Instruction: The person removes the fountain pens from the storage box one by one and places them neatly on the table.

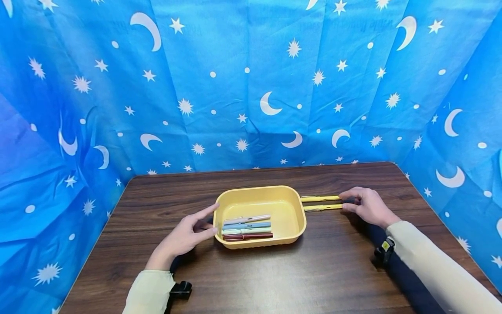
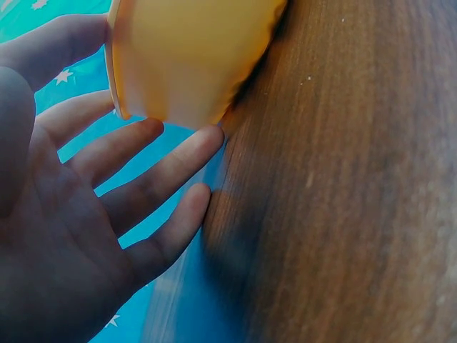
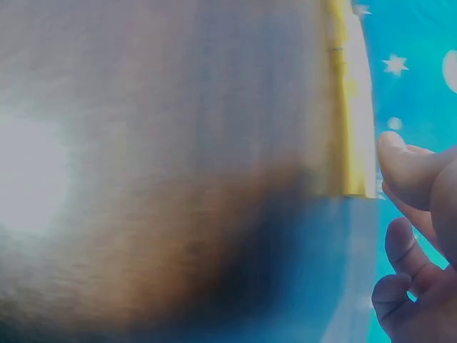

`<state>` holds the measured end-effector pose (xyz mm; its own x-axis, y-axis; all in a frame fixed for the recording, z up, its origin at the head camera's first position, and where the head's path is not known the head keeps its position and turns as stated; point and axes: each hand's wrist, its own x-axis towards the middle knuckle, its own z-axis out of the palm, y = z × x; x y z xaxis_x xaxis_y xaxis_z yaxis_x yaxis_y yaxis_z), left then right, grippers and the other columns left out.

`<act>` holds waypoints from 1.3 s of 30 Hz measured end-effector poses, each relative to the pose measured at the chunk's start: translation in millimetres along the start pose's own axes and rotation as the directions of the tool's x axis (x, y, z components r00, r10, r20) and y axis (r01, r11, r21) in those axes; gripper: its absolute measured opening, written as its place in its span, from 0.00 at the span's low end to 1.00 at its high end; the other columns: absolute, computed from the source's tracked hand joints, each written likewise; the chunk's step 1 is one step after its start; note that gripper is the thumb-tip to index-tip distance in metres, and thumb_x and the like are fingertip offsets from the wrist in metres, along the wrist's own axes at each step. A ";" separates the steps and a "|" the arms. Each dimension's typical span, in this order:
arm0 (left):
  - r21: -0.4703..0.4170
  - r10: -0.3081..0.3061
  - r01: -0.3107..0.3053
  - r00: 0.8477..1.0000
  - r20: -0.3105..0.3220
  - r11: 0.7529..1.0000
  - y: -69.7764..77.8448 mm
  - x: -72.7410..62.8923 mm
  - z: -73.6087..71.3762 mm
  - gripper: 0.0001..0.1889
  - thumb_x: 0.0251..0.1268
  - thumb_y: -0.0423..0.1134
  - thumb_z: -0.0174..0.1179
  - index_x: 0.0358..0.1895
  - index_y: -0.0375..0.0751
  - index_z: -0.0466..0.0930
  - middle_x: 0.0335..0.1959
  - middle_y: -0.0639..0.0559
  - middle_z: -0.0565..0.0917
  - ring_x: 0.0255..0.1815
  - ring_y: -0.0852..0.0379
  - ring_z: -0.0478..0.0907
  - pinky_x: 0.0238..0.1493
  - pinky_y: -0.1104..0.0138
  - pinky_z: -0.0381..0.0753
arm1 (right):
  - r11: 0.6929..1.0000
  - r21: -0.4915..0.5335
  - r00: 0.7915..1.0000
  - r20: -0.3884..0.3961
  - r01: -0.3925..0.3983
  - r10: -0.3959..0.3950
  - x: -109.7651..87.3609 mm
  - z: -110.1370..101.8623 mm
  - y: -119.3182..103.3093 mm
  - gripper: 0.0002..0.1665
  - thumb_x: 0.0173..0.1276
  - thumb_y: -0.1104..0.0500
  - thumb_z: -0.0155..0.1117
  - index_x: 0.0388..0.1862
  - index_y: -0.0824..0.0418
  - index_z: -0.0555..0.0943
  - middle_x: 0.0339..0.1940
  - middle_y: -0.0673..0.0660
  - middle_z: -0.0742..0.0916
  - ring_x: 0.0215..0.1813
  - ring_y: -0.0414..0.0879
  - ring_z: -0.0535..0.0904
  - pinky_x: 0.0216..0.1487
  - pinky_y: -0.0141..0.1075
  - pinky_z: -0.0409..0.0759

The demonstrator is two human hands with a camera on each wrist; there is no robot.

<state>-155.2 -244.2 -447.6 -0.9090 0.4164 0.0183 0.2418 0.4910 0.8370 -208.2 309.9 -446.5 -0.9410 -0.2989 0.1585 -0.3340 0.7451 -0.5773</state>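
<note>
Touching the left end of the tray (image 1: 288, 221) with my left hand (image 1: 182, 233), I note its fingers spread wide. My right hand (image 1: 368, 207) has thumb and forefinger parted at the outer ends of two yellow pens (image 1: 325, 207); contact I cannot confirm. These lie side by side on the table (image 1: 282, 279), by the tray's right end. Four other pens (image 1: 251, 225) lie inside, toward its left.
</note>
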 end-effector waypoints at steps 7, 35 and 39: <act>0.011 0.000 0.000 1.000 -0.005 1.000 0.9 -0.1 -0.3 0.38 0.75 0.47 0.66 0.83 0.47 0.62 0.77 0.40 0.71 0.56 0.52 0.85 0.53 0.67 0.83 | 0.997 0.023 0.997 -0.027 -0.077 0.077 0.1 -15.6 -9.4 0.19 0.75 0.59 0.71 0.61 0.63 0.86 0.52 0.62 0.90 0.35 0.49 0.76 0.32 0.34 0.77; 0.010 0.016 -0.016 1.000 -0.009 1.000 -5.3 1.1 -1.0 0.37 0.75 0.48 0.66 0.83 0.51 0.63 0.76 0.41 0.74 0.55 0.52 0.85 0.50 0.66 0.84 | 0.982 0.175 0.996 0.037 0.071 -0.078 50.3 -6.1 -123.4 0.21 0.72 0.54 0.74 0.63 0.51 0.87 0.57 0.52 0.89 0.40 0.50 0.79 0.37 0.37 0.82; 0.005 0.012 -0.012 1.000 -0.007 1.000 -5.6 0.5 -0.4 0.37 0.75 0.48 0.66 0.83 0.51 0.63 0.76 0.41 0.73 0.55 0.51 0.85 0.51 0.66 0.84 | 0.973 0.196 0.989 0.059 0.125 -0.139 58.7 -1.1 -137.9 0.21 0.72 0.55 0.75 0.63 0.50 0.87 0.57 0.50 0.90 0.40 0.49 0.79 0.37 0.37 0.81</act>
<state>-157.1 -247.1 -452.1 -0.9083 0.4171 0.0319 0.2542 0.4897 0.8340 -217.5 190.2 -356.7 -0.8807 -0.4340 0.1898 -0.4318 0.5705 -0.6986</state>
